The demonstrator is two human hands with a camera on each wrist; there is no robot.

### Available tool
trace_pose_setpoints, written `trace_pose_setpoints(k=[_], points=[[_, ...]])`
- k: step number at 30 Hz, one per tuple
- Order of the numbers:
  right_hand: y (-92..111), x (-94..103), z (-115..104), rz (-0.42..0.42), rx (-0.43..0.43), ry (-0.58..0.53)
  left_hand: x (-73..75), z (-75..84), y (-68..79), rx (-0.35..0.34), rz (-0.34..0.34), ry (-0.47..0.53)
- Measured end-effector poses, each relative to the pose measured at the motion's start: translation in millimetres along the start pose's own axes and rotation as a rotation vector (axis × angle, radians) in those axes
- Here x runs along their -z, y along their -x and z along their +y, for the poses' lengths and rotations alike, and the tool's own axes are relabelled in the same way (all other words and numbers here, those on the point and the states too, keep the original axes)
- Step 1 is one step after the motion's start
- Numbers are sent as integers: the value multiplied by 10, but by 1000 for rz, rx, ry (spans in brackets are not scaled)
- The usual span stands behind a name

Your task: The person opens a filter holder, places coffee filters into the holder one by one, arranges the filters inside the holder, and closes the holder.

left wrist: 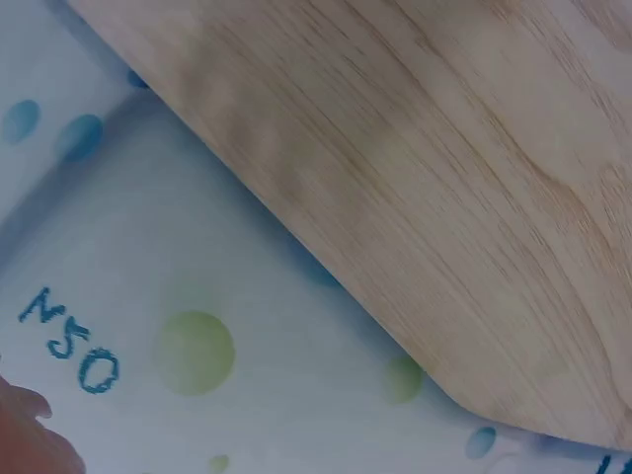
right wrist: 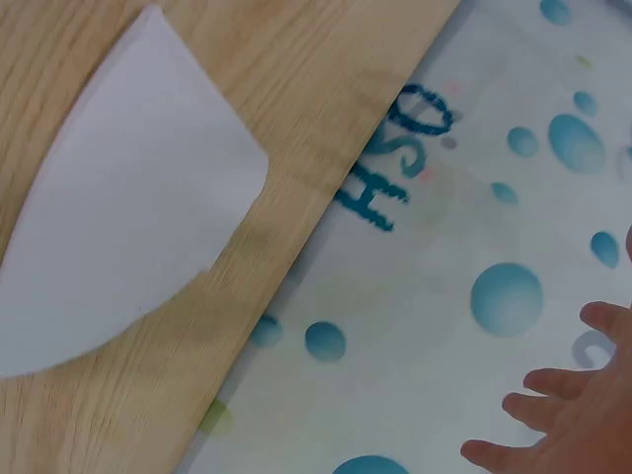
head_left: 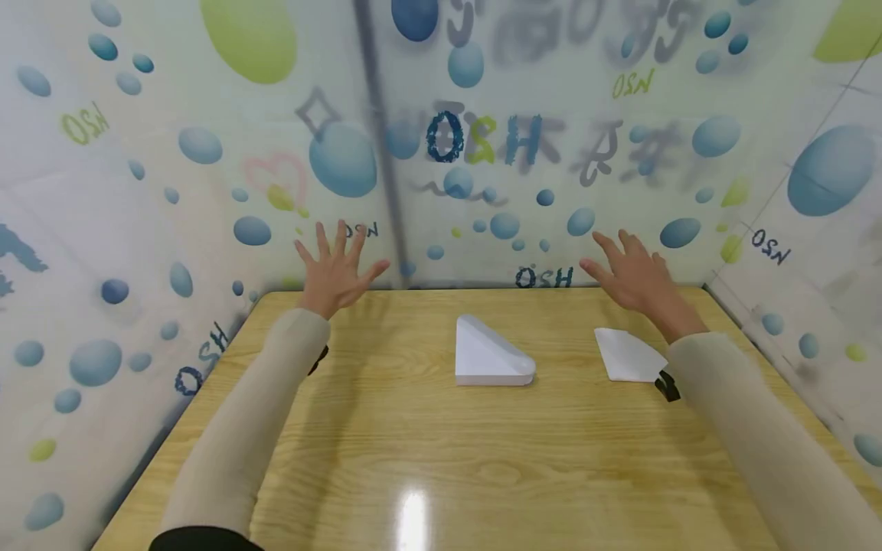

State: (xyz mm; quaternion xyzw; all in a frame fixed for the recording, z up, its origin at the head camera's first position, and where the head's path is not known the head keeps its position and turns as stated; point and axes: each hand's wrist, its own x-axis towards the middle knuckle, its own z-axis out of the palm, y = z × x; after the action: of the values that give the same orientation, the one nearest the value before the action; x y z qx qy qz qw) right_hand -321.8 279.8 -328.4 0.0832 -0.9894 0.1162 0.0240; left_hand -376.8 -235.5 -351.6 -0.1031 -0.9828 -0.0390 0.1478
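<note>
Nearest, a beige left sleeve comes in from 8 o'clock and a beige right sleeve from 4 o'clock, over a wood-grained worktop. A bright reflection lies on the wood at 6 to 7 o'clock.

Farther in, between the forearms, a white wedge sits on the worktop. Its long sloping edge runs from 10 to 4 o'clock; the narrow, rounded corner points to 4, and a straight side runs 12 to 6. At 3 o'clock from it, well apart, a white sheet piece lies beside the black strap at the right wrist. In the right wrist view its sharp tip points just past 12, its length trending towards 7.

Beyond, the left grip is at 10 o'clock from the wedge, fingers spread apart; the right grip is at 2, fingers also apart. Farthest stands a dotted, lettered backdrop.
</note>
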Motion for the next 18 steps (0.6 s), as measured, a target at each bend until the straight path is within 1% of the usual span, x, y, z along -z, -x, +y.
trace_pose_setpoints(k=[3, 9, 13, 16, 18], points=[[104, -23, -104, 23, 29, -14, 16, 65, 25, -2, -22, 35], [357, -93, -303, 92, 109, -99, 35, 253, 125, 6, -60, 144], [542, -125, -447, 91, 125, -143, 13, 408, 238, -2, -48, 242], [674, -155, -515, 94, 130, -202, -17, 534, 339, -27, -16, 311], [749, -187, -540, 107, 144, -241, -31, 630, 414, -43, -15, 359]])
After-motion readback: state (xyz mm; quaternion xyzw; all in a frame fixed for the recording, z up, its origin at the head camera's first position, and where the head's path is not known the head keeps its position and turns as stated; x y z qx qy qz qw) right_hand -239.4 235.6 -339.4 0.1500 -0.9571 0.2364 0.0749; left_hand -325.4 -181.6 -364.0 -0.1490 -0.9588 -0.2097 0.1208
